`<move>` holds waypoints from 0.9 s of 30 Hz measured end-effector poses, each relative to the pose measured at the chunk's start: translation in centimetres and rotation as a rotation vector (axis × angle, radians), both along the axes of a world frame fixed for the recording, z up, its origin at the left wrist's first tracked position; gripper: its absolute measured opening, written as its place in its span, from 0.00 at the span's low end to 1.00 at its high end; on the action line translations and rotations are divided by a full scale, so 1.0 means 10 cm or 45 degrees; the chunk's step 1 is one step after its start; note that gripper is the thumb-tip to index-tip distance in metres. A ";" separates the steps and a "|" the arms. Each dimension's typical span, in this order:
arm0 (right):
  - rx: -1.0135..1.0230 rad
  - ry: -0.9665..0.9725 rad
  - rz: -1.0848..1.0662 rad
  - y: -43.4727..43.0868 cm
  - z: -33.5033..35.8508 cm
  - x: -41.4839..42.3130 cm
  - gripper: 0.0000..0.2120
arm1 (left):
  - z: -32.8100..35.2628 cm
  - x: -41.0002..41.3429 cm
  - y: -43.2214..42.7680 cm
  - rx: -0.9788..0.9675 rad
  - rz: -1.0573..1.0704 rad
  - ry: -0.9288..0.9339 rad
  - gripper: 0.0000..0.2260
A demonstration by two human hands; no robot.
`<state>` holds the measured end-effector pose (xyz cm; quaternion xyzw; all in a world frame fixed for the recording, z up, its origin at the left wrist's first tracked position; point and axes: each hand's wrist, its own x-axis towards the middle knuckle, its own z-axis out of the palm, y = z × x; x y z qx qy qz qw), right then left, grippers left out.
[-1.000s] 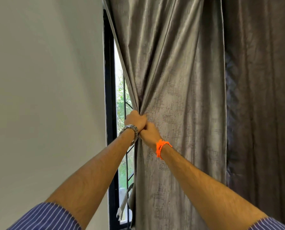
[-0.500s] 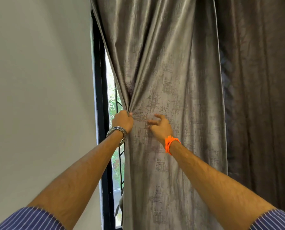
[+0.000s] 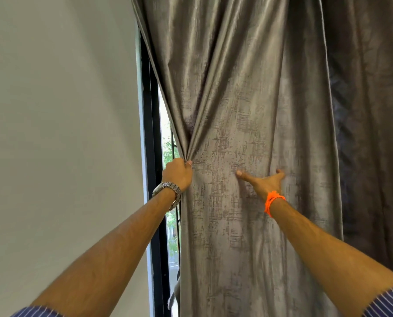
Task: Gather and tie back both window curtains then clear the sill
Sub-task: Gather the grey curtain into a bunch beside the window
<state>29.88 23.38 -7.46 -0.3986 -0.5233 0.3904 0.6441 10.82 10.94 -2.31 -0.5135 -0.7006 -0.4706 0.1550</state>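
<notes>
left hand (image 3: 178,173) is gripping a pinched bunch of the curtain (image 3: 248,133) at its left edge, fingers closed tight on the folds | right hand (image 3: 265,180) is pressing flat on the curtain face, fingers spread wide, holding nothing | curtain is hanging over the window (image 3: 168,152), a strip of glass showing beside the frame (image 3: 153,156)

right hand (image 3: 266,182) let go of curtain (image 3: 248,110), moved rightward, fingers (image 3: 242,174) spread

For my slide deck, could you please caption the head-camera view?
Left hand grips the bunched edge of the grey curtain while the open right hand reaches across its fabric.
</notes>
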 end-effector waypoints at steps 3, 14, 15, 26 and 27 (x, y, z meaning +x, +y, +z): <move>-0.008 0.032 0.031 0.06 -0.03 -0.05 0.52 | 0.00 -0.02 0.02 -0.008 -0.005 -0.002 0.14; 0.814 -0.106 -0.734 -0.40 0.46 -0.34 0.19 | -0.03 0.00 -0.02 -0.013 0.004 0.102 0.14; 0.966 -0.131 -0.654 -0.48 0.64 -0.41 0.14 | -0.03 0.00 -0.03 -0.016 0.003 0.111 0.15; 1.123 -0.252 -0.186 -1.43 1.87 -1.46 0.13 | 0.00 0.03 -0.38 -0.088 -0.082 0.265 0.15; 1.099 -0.293 -0.212 -1.48 1.85 -1.51 0.16 | 0.00 0.02 -0.41 -0.081 -0.107 0.246 0.15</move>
